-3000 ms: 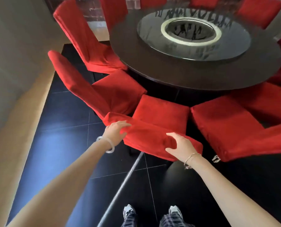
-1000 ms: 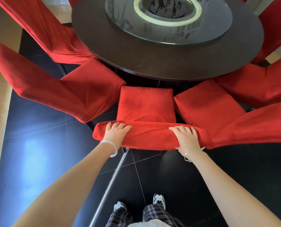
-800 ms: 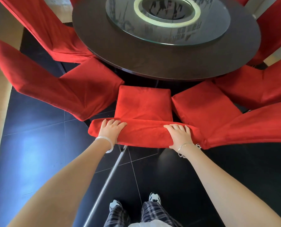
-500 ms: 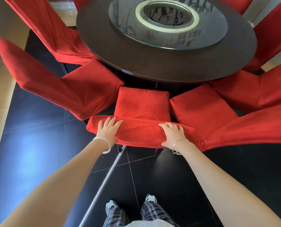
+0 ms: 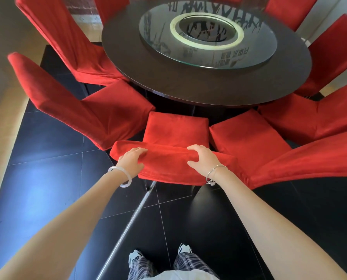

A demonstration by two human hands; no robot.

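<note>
A chair in a red fabric cover (image 5: 168,162) stands directly in front of me, its seat tucked toward the round dark table (image 5: 205,85). My left hand (image 5: 131,160) grips the top of the chair's backrest near its left end, fingers curled over the edge. My right hand (image 5: 204,158) grips the same backrest top further right, thumb on the near face. A pale bangle sits on my left wrist and a thin silver bracelet on my right.
Several more red-covered chairs ring the table, one close on the left (image 5: 73,110) and one close on the right (image 5: 249,140). A glass turntable (image 5: 207,37) lies on the table. The floor is black glossy tile (image 5: 47,188). My feet (image 5: 158,257) stand behind the chair.
Both hands went from lying flat on the backrest top to curling round it. They sit closer together, and the chair sits nearer the table than three seconds ago.
</note>
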